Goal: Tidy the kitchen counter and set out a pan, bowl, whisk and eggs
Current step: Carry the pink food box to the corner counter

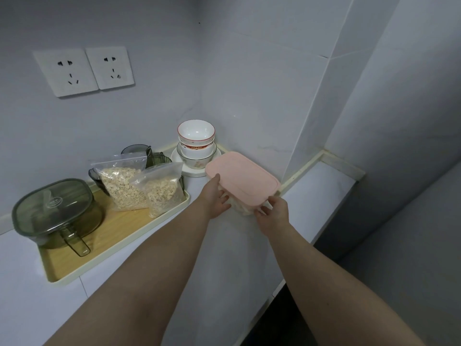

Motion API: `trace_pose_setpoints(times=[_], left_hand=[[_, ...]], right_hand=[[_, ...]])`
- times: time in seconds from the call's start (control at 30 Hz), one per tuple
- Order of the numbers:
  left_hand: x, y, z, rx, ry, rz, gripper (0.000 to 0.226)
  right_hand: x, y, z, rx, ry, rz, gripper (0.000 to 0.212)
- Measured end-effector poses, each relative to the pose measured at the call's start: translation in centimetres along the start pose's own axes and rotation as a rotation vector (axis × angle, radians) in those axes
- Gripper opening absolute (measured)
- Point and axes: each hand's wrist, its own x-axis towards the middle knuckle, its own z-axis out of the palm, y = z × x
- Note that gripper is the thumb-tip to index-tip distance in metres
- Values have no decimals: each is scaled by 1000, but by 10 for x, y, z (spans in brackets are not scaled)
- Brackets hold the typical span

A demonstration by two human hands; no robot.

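1. The left hand [215,197] and right hand [273,213] curl their fingers round the pink-lidded box [243,179], one at each near side.
2. The box is low over the tabletop [319,193] corner, just beside the stacked bowls [197,143]; whether it touches cannot be told.
3. Tidying seems underway; whisk and eggs are not in view, and nothing is set out yet.

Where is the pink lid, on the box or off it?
On. The pink lid sits flat over the clear box, covering its whole top. Whether it is snapped tight, I cannot tell.

Left hand [216,196], right hand [273,211], both outstretched
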Motion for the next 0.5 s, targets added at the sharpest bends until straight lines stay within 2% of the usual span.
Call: trace_pose_setpoints(times=[0.1,0.23,0.37,0.5], left_hand=[[-3,-4,-1,4,4,4,57],[-18,-10,0,65,-7,27,58],[-40,-8,-11,125,-11,60,58],[-71,-5,-30,164,-2,81,51]], right_hand=[[-5,-2,-2,-85,-21,20,29],[-21,-1,-3,-158,4,3,40],[-39,9,-2,-230,25,-4,39],[-57,18,4,-308,5,-24,23]])
